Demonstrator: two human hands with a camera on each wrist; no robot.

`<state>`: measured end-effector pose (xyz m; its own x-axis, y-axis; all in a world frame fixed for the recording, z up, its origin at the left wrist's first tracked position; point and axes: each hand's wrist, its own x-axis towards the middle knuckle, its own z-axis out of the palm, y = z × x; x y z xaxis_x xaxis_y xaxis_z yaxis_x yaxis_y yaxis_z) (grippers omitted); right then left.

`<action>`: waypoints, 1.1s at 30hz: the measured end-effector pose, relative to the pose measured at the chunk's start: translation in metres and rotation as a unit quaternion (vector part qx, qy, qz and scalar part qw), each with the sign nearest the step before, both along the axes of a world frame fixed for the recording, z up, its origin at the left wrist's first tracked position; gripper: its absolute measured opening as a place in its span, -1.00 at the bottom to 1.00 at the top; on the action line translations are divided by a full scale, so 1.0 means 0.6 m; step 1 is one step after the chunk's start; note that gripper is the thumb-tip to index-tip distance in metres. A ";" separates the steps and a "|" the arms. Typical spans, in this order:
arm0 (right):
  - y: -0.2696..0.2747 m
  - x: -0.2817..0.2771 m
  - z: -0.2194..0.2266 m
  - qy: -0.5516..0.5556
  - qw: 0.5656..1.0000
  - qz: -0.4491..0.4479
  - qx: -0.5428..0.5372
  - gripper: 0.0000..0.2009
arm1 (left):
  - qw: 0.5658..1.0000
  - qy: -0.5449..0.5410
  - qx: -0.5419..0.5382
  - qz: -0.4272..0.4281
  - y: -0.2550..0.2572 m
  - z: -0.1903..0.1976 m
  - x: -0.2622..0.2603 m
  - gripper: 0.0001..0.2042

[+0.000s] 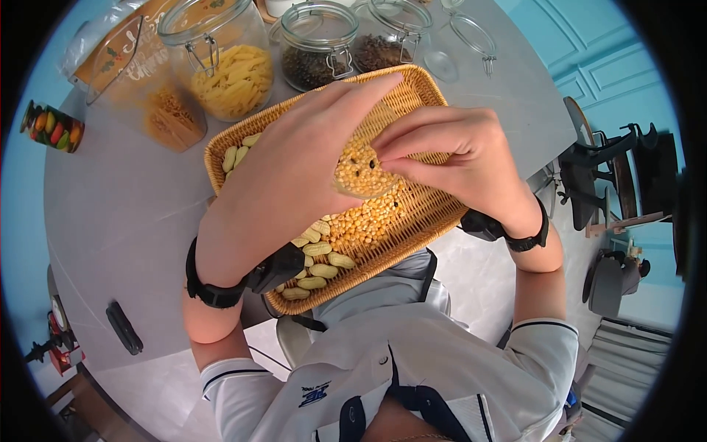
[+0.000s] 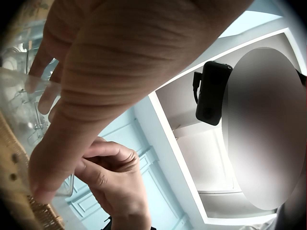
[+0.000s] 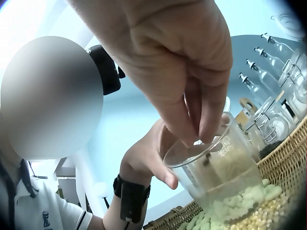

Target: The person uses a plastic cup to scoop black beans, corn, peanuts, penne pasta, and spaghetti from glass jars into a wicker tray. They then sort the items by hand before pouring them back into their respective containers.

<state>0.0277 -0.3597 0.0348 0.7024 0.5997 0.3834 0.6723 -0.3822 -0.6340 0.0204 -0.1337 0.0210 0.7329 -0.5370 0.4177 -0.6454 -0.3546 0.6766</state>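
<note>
My left hand [image 1: 287,169] grips a clear plastic cup [image 3: 192,175], thumb on one side and fingers on the other, tilted over a wicker basket [image 1: 423,210]. Several small dark beans show in the cup. At its mouth my right hand [image 1: 460,147] brings thumb and fingertips together in a pinch. One black bean [image 1: 372,164] shows right at those fingertips. Below the cup, yellow corn kernels [image 1: 362,225] lie in the basket, and some are visible through the clear plastic. Peanuts in shells [image 1: 318,269] lie along the basket's left side, partly hidden by my left hand and wrist.
Behind the basket stand a glass jar of penne pasta [image 1: 232,81] and clip-lid jars of dark contents [image 1: 317,68]. A clear pasta container [image 1: 173,121] is at the left. A black case [image 1: 124,327] lies on the grey table [image 1: 118,228]. Another person [image 1: 635,269] sits far right.
</note>
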 end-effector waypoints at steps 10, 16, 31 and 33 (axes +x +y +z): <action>-0.069 -0.006 -0.049 0.148 0.985 -0.065 0.054 -0.86 | 1.000 0.020 0.009 0.018 0.011 0.005 0.002 0.00; -0.081 -0.023 -0.109 0.176 0.963 -0.006 -0.204 -0.82 | 0.999 0.013 0.013 0.043 0.020 0.009 0.002 -0.01; -0.066 -0.036 -0.134 0.120 0.973 -0.015 -0.198 -0.88 | 0.999 0.008 0.020 0.035 0.021 0.009 0.003 0.00; -0.070 -0.035 -0.133 0.120 0.974 -0.012 -0.189 -0.89 | 0.999 0.013 0.022 0.036 0.022 0.010 0.002 0.01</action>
